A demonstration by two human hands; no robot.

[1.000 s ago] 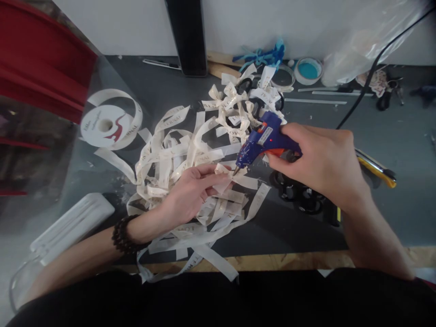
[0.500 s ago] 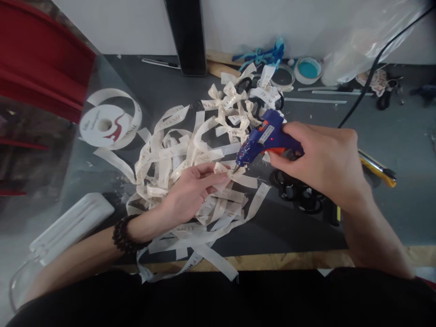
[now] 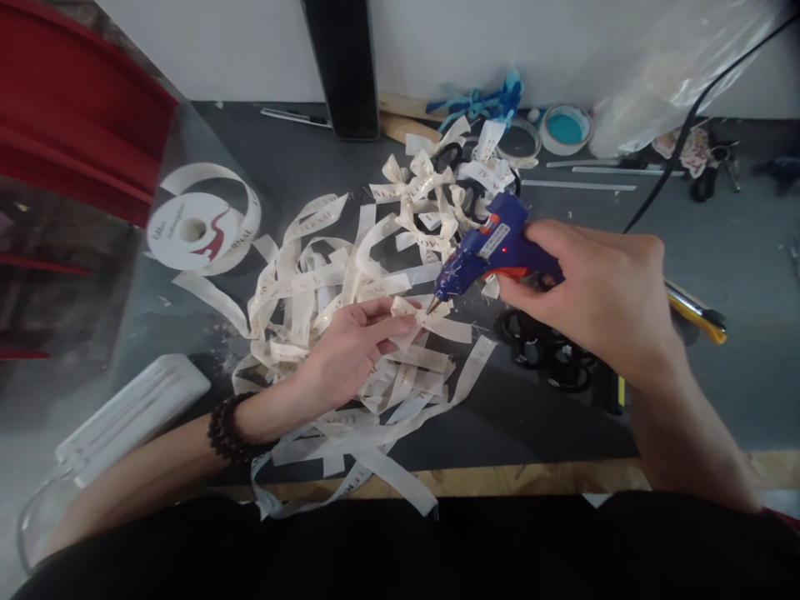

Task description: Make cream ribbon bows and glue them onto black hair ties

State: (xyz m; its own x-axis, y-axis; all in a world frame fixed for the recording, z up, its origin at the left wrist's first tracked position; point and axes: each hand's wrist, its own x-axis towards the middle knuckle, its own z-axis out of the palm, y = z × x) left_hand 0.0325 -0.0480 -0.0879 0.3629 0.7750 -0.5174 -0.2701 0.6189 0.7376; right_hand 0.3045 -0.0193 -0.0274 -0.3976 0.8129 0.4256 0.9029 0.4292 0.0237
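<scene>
My right hand (image 3: 593, 292) grips a blue hot glue gun (image 3: 491, 250) with an orange trigger, its nozzle pointing down-left at a small folded cream ribbon piece (image 3: 412, 312). My left hand (image 3: 350, 350), with a dark bead bracelet at the wrist, pinches that ribbon piece between fingertips. The nozzle tip sits right beside the piece. Both hands hover over a loose heap of cut cream ribbon strips (image 3: 325, 292) printed with gold letters.
A ribbon spool (image 3: 197, 229) lies at left, a white case (image 3: 125, 417) near the front left. Finished ribbon bows (image 3: 437, 179) are piled behind the gun. Black scissors (image 3: 543, 354), a yellow-handled cutter (image 3: 693, 308), tape rolls (image 3: 566, 129) and the gun's black cord (image 3: 675, 146) lie to the right.
The glue gun and my right hand have shifted slightly right and up. My left hand keeps its pinch on the ribbon piece, nearly still.
</scene>
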